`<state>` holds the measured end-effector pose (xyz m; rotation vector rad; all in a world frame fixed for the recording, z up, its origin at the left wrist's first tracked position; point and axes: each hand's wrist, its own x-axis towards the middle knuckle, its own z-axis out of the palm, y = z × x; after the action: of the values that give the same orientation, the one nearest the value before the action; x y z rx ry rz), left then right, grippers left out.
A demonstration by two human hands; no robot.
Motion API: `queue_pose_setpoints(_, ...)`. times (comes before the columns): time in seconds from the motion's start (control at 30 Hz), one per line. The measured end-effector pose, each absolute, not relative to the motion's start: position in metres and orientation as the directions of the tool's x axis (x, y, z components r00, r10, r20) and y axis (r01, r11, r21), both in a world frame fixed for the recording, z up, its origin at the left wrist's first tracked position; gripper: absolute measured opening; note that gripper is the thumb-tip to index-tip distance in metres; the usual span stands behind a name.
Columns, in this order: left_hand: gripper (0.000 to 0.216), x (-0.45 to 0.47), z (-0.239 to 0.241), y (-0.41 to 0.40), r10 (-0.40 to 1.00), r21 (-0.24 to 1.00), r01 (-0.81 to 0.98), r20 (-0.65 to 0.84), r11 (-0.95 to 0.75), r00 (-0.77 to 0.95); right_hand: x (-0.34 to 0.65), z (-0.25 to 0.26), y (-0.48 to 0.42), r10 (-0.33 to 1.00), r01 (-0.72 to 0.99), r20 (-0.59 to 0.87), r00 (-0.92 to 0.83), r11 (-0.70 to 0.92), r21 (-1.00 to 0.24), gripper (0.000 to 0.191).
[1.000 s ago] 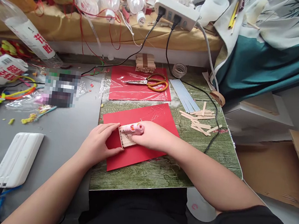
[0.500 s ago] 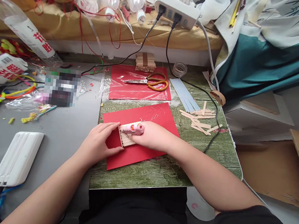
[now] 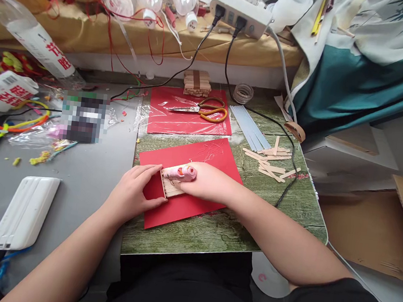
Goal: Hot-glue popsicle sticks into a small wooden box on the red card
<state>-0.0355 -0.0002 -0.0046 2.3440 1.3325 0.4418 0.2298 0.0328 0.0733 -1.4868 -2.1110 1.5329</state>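
My right hand is wrapped round a small pink glue gun, its tip pointing left over a little panel of wooden sticks. The panel lies on a red paper sheet on the green wood-pattern board. My left hand rests on the sheet's left edge, fingers stretched flat and fingertips against the panel's left side and lower edge.
Loose wooden sticks and pale blue strips lie to the right. Scissors rest on a second red sheet behind, with a stick stack. A power strip and black cable are at the back; a white case sits left.
The glue gun in my right hand has crept very slightly along the stick panel; the view shifted a little. My left hand has stayed in place.
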Motion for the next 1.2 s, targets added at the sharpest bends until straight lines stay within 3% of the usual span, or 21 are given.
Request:
queue_pose_setpoints(0.7, 0.083, -0.034, -0.002, -0.001, 0.869, 0.512, 0.728, 0.082, -0.456, 0.487, 0.229, 0.060, 0.031, 0.773, 0.608, -0.357, -0.525, 0.047, -0.792, 0.020)
queue_pose_setpoints(1.0, 0.083, -0.034, -0.001, -0.001, 0.872, 0.513, 0.731, 0.074, -0.450, 0.484, 0.227, 0.064, 0.030, 0.776, 0.642, -0.369, -0.511, 0.059, -0.764, 0.013)
queue_pose_setpoints(1.2, 0.083, -0.034, -0.003, -0.001, 0.871, 0.507, 0.736, 0.065, -0.449, 0.487, 0.229, 0.062, 0.029, 0.772, 0.582, -0.317, -0.550, 0.083, -0.809, 0.017)
